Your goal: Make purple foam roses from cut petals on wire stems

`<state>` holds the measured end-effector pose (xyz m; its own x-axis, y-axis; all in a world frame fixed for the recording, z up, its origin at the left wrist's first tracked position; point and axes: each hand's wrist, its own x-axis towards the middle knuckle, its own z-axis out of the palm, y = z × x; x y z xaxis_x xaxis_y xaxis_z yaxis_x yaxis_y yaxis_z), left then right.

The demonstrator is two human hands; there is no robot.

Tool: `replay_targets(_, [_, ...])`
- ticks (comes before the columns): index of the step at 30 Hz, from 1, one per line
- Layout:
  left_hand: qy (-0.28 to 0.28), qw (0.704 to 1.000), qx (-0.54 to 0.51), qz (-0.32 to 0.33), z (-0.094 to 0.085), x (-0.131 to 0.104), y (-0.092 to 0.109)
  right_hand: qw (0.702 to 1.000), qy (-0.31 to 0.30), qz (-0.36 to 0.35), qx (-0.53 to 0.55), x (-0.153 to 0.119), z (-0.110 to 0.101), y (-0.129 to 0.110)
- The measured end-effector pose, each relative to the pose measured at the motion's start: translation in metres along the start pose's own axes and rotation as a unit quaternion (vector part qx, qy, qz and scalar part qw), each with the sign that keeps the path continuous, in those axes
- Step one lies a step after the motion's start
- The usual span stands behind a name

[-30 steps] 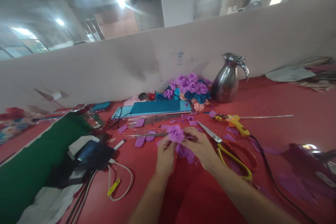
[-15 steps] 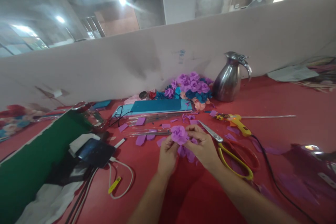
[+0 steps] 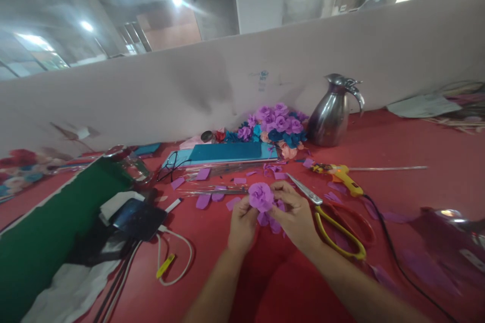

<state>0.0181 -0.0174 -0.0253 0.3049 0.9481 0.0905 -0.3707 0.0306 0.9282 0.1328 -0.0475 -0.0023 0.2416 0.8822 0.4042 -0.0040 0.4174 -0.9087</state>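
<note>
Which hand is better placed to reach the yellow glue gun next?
Probably the right hand: it is nearer the yellow glue gun, though scissors lie between. The left hand is farther, and both hands are at the purple paper flower.

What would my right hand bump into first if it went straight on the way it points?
Most likely the purple flower, right at your right hand's fingertips and in your left hand. Beyond it, perhaps loose purple pieces on the red table, though depth is unclear.
</note>
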Motion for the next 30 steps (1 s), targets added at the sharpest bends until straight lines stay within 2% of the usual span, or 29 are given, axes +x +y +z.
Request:
replay_targets(9, [-0.020,0.999,0.015,0.019,-0.003,0.000,-0.001,0.999,0.017,-0.029,-0.013,0.001,-0.001,-0.001])
replay_targets(20, [-0.013,0.999,0.036,0.038,0.001,-0.001,0.015,0.998,0.005,-0.058,-0.022,0.001,-0.004,-0.001])
replay_targets(30, [-0.008,0.999,0.032,0.028,-0.001,-0.002,0.012,0.999,-0.016,-0.043,-0.016,0.004,-0.004,-0.006])
